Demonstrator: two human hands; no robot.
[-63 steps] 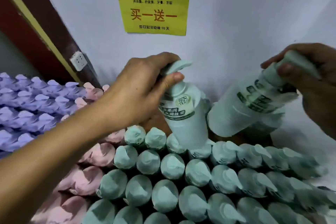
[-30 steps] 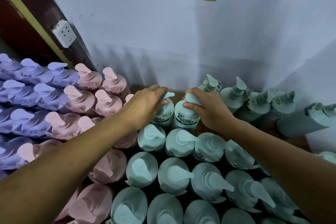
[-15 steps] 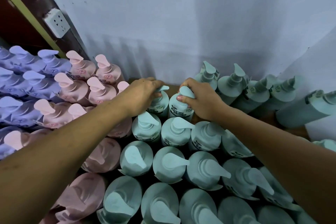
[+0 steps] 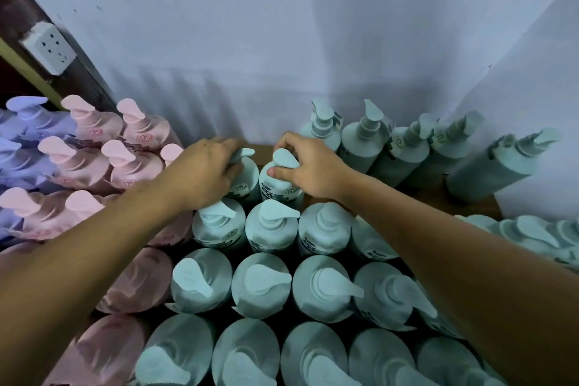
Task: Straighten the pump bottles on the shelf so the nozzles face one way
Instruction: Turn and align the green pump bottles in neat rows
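Note:
Two teal pump bottles stand side by side at the back of the teal block, near the wall. My left hand (image 4: 203,174) grips the pump head of the left teal bottle (image 4: 247,180), whose nozzle tip points right. My right hand (image 4: 308,166) grips the neck of the right teal bottle (image 4: 279,189), thumb under its pump head, whose nozzle points right and toward me. In front of them stand rows of teal bottles (image 4: 269,229) with nozzles mostly pointing right.
Pink bottles (image 4: 131,163) and purple bottles (image 4: 28,122) fill the shelf to the left. Several teal bottles (image 4: 404,150) lean along the back right on the wooden shelf (image 4: 438,197). The white wall (image 4: 282,56) lies just behind; a socket (image 4: 48,48) sits at upper left.
Two seconds ago both hands held bottles up in the air; these now stand on the shelf in the back row. Both hands have stayed on the pump heads since, hardly shifting.

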